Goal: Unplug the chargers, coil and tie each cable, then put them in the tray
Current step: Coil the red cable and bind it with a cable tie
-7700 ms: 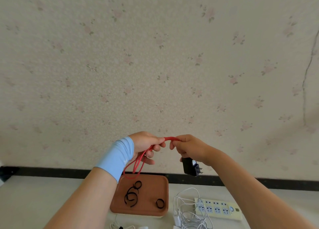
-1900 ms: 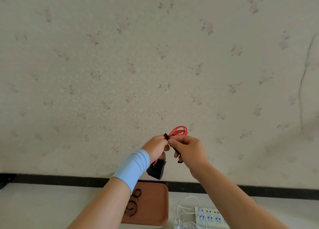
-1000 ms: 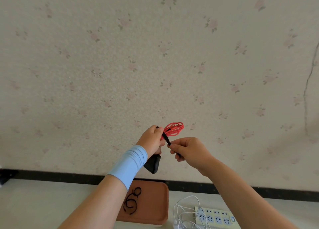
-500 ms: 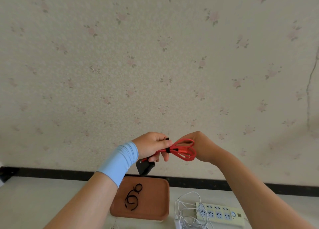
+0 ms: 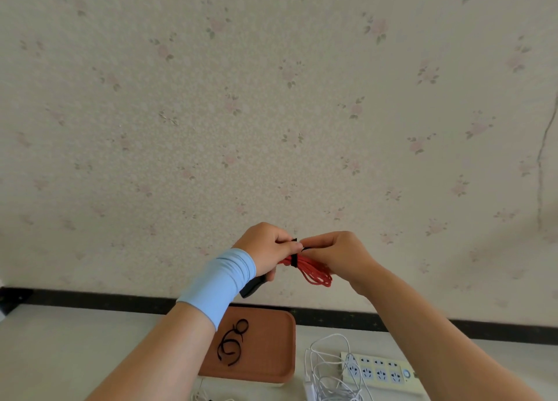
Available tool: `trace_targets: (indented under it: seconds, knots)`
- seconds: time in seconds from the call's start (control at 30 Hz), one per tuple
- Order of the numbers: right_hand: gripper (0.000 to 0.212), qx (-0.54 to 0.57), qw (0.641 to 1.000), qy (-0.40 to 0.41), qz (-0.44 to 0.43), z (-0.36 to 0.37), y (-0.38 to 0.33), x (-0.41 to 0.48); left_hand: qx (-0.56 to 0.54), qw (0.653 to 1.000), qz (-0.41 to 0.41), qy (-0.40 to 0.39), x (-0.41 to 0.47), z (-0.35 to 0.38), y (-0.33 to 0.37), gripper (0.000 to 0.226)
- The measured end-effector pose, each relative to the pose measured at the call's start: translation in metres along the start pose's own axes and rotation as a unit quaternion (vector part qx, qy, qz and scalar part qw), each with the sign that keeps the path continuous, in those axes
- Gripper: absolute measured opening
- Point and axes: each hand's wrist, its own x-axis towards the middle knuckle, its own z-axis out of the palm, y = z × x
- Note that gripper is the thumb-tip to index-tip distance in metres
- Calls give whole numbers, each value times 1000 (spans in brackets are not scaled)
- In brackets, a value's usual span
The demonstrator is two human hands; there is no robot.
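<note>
I hold a coiled red cable [image 5: 314, 272] in the air in front of the wall. A black tie [image 5: 294, 261] is wrapped round the coil. My left hand [image 5: 265, 249] grips the coil at the tie, and the cable's black charger plug [image 5: 252, 286] hangs under that hand. My right hand [image 5: 338, 255] pinches the loose end of the tie beside my left fingers. Below stands the brown tray [image 5: 271, 340] with loose black ties [image 5: 231, 341] in it.
A pale power strip [image 5: 380, 372] lies on the table right of the tray, with a tangle of white cable [image 5: 329, 370] and a white charger beside it. More cable shows at the bottom edge. A black baseboard [image 5: 90, 299] runs along the wall.
The red coil has been lowered and turned sideways, and the black tie now sits wrapped round it. My right hand has moved from behind the coil to the tie's end.
</note>
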Motion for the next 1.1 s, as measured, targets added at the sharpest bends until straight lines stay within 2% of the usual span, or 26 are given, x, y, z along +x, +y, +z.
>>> trace_targets:
  seconds: [0.1,0.2,0.3,0.43,0.53,0.6,0.7,0.87,0.9,0.97,1.1]
  knots:
    - [19,-2,1000,21,3,4,-1,1,0,999,-1,33,1,2,0,34]
    - [26,11,999,33,-7,7,-3,1,3,1000,-22,19,2,5,-3,37]
    - [12,-15,997,69,-1,12,-4,0,6,998,-57,-18,3,9,-4,38]
    - [10,-104,988,99,-63,18,-3,-2,-44,991,-121,-44,7,18,-3,27]
    - [9,-131,980,92,-118,22,0,-6,-81,982,-167,-43,9,20,-3,23]
    - [10,-196,953,108,-205,25,5,-5,-97,975,-195,-43,10,19,-4,20]
    - [17,-278,877,170,-353,27,15,-2,-132,964,-229,-34,13,15,-9,23]
    - [14,-356,802,203,-435,28,6,-4,-171,956,-238,13,16,11,-11,38]
    - [16,-354,812,181,-428,29,5,-5,-176,957,-230,26,16,11,-10,37]
    - [17,-306,872,124,-361,32,3,-9,-188,958,-212,48,15,10,-9,36]
    - [14,-150,954,90,-243,35,2,-14,-185,961,-184,85,15,10,-10,37]
